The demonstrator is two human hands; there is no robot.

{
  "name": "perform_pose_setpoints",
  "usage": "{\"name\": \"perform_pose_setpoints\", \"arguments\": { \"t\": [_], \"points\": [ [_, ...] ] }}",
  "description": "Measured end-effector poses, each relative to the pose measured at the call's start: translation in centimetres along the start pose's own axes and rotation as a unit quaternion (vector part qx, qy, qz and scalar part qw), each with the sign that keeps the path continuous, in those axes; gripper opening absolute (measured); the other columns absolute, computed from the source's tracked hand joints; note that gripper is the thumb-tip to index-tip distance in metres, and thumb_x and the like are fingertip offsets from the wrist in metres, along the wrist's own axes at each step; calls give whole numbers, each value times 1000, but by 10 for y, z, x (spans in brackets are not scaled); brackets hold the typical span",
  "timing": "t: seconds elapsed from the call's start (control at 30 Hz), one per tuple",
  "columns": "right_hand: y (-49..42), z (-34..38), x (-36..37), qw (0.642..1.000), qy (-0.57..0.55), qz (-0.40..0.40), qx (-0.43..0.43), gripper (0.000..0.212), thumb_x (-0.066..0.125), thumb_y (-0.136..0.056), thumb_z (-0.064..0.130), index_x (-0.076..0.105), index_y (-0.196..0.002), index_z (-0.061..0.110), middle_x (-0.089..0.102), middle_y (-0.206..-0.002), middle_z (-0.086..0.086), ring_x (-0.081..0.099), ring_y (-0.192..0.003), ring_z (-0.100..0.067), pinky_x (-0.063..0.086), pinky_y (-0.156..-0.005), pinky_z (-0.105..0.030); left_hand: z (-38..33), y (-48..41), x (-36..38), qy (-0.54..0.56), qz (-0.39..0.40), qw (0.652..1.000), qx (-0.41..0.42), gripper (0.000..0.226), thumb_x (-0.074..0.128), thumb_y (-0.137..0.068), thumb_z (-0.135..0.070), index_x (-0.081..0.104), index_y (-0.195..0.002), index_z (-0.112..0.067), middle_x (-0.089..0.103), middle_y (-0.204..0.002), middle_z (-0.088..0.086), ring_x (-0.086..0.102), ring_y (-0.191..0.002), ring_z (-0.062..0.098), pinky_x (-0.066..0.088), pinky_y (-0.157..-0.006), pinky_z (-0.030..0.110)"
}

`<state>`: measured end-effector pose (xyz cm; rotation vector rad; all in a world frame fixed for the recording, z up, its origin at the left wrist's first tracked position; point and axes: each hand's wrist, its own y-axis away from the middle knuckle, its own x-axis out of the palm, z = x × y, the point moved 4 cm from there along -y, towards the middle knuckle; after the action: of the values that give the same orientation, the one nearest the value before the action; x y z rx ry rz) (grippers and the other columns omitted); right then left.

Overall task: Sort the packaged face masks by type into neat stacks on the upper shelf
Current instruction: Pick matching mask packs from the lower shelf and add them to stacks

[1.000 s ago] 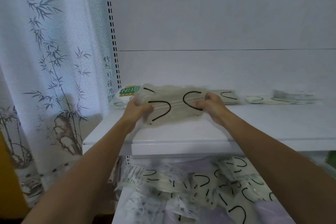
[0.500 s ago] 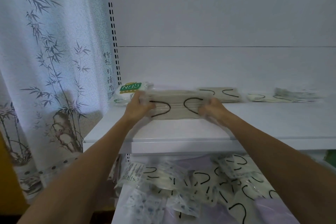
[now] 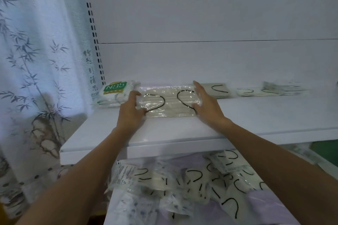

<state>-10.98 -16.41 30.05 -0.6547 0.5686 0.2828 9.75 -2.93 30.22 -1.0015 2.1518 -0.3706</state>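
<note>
A stack of beige packaged masks with black ear loops (image 3: 170, 102) lies flat on the white upper shelf (image 3: 256, 115). My left hand (image 3: 129, 109) grips the stack's left end with curled fingers. My right hand (image 3: 206, 104) lies against its right end, fingers straight. A white N95 pack with a green label (image 3: 115, 89) sits just left of the stack, touching my left hand. Further right on the shelf are another beige pack (image 3: 219, 88), a flat pale pack (image 3: 247, 92) and a blurred stack (image 3: 281, 88).
The lower shelf holds a loose pile of several packaged masks (image 3: 192, 179) on a purple cloth (image 3: 265, 199). A bamboo-print curtain (image 3: 36, 78) hangs at the left beside the slotted shelf upright (image 3: 95, 42). The white back panel rises behind the upper shelf.
The beige stack has gone from tilted in both hands to lying flat on the upper shelf. My right hand's fingers have straightened along its right end.
</note>
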Motion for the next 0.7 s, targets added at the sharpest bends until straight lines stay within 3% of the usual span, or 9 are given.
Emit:
{"name": "perform_pose_setpoints", "arguments": {
  "t": [0.03, 0.1, 0.17, 0.27, 0.47, 0.57, 0.7],
  "points": [
    [-4, -4, -4, 999, 44, -8, -18, 67, 52, -89, 10, 26, -145, 35, 51, -134, -3, 54, -113, -21, 44, -94, -35, -2, -4, 6, -3, 5, 1000, 13, 32, 67, -78, -4, 57, -107, -13, 59, -89, 9, 59, -82, 31, 43, -71, 31],
    [-13, -13, -15, 994, 104, -23, -16, 53, 48, -91, 14, 37, -141, 28, 53, -128, -10, 49, -119, -27, 40, -93, -34, -7, -12, 20, -2, 35, 999, 33, 23, 71, -79, -12, 62, -100, -12, 60, -96, 6, 59, -90, 25, 41, -76, 27],
    [-22, -24, -27, 990, 135, -41, -5, 43, 43, -95, 17, 44, -137, 22, 54, -123, -14, 50, -115, -30, 39, -90, -34, -14, -20, 38, -28, 82, 994, 73, 37, 75, -77, -23, 58, -108, -13, 57, -107, 4, 52, -99, 17, 38, -82, 25],
    [-32, -42, -46, 981, 176, -79, -12, 36, 35, -100, 23, 51, -131, 19, 55, -120, -15, 52, -112, -30, 38, -97, -40, -30, -32, 66, -67, 109, 985, 115, 50, 77, -74, -29, 52, -116, -15, 55, -114, 6, 51, -102, 17, 33, -80, 21],
    [-71, -87, -82, 978, 194, -69, 24, 51, 31, -92, 53, 52, -127, 23, 54, -117, -13, 45, -117, -29, 28, -105, -51, -68, -65, 126, -58, 106, 987, 107, 51, 74, -77, -27, 51, -121, -15, 53, -119, 10, 51, -109, 22, 33, -83, 20],
    [-99, -106, -99, 969, 242, -51, 16, 52, 45, -91, 51, 45, -135, 22, 50, -123, -12, 41, -121, -29, 25, -108, -51, -81, -83, 156, -59, 97, 990, 81, 51, 73, -79, -26, 48, -123, -16, 51, -119, 11, 50, -108, 23, 32, -81, 21],
    [-127, -130, -101, 968, 242, -68, 24, 46, 33, -99, 41, 43, -137, 18, 48, -130, -16, 40, -122, -31, 28, -106, -49, -90, -98, 195, -64, 110, 991, 33, 56, 71, -80, -25, 43, -128, -16, 47, -124, 11, 48, -110, 24, 35, -83, 23]
  ]
}}
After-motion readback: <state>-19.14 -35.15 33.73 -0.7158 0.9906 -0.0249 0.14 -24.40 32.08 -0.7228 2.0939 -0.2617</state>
